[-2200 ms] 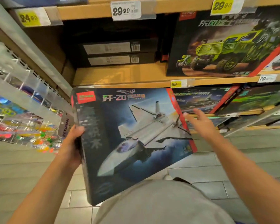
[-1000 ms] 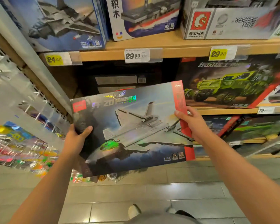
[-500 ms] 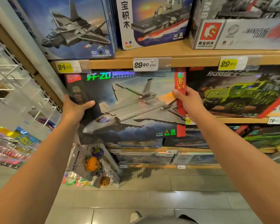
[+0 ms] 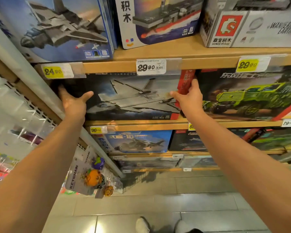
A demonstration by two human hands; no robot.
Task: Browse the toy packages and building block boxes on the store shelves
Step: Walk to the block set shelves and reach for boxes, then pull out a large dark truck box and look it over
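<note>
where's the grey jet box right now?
Head view, centre: the jet box stands on the second shelf under the 29.90 tag, left of the green truck box, left hand and right hand at its sides.

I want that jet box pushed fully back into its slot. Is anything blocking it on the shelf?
Nothing visible does. The jet box already stands on the shelf, between the left upright and the green truck box. The left hand and right hand hold its sides.
</note>
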